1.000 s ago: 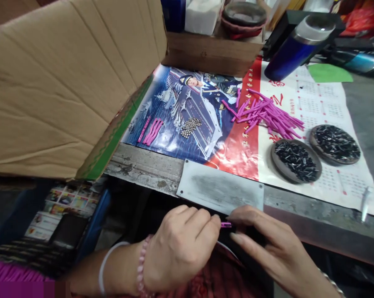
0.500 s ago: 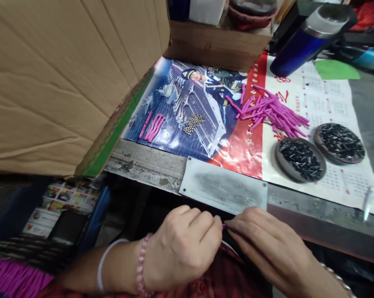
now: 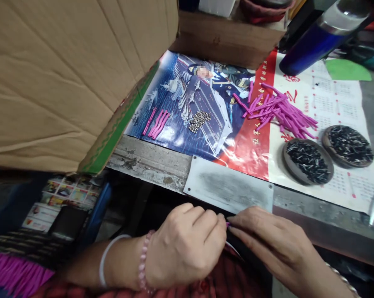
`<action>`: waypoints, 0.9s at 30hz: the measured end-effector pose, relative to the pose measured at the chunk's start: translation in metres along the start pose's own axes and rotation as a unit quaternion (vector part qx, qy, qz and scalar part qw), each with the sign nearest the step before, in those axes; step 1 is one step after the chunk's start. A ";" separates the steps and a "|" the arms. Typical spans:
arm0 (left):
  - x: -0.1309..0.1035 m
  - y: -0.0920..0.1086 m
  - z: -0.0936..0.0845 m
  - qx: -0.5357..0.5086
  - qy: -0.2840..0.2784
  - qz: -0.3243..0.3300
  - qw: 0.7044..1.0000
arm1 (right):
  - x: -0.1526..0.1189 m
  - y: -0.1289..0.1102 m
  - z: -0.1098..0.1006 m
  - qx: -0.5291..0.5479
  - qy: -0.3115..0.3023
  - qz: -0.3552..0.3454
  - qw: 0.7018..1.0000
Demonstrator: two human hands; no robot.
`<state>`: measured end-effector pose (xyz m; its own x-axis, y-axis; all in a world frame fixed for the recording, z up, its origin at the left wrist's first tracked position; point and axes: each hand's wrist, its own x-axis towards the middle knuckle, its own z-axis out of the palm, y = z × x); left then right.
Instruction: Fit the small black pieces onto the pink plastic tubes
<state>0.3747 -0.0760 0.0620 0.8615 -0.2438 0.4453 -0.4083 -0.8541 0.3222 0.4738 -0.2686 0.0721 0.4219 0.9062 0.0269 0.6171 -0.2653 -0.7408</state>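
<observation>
My left hand [image 3: 188, 244] is curled into a fist, knuckles up, in front of the bench edge. A small bit of a pink strip [image 3: 228, 224] shows between its fingertips and my right hand [image 3: 270, 244]. Thumb and fingers of my right hand come together at that strip; most of it is hidden. Just beyond both hands lies a grey-white plate [image 3: 228, 186] with a dark smudge, fixed on the bench edge. Farther off are a heap of loose pink strips [image 3: 283, 109], a few pink strips [image 3: 158, 125] side by side, and a cluster of small metallic pieces [image 3: 199, 121].
Two round bowls [image 3: 307, 161] of small dark metal pins stand at right on the poster [image 3: 174, 140]. A blue bottle [image 3: 314, 41] is behind them. A large cardboard box [image 3: 65, 82] fills the left. More pink strips [image 3: 17, 273] lie low at left.
The whole view has shifted slightly, so the bench things appear a little farther right. Both hands keep almost the same pose at the pink strip.
</observation>
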 end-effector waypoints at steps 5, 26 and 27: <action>-0.002 -0.001 -0.001 -0.003 0.001 0.004 1.000 | 0.001 0.000 0.002 0.065 0.000 0.048 0.997; -0.002 0.005 0.001 -0.021 0.030 -0.012 0.999 | 0.010 -0.003 0.006 0.169 0.004 0.139 0.976; -0.001 0.005 0.002 -0.016 0.035 -0.011 0.999 | 0.010 -0.003 0.008 0.172 0.010 0.143 0.975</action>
<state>0.3721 -0.0814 0.0613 0.8478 -0.1913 0.4947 -0.3998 -0.8434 0.3591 0.4708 -0.2564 0.0698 0.5582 0.8043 -0.2035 0.2143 -0.3768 -0.9012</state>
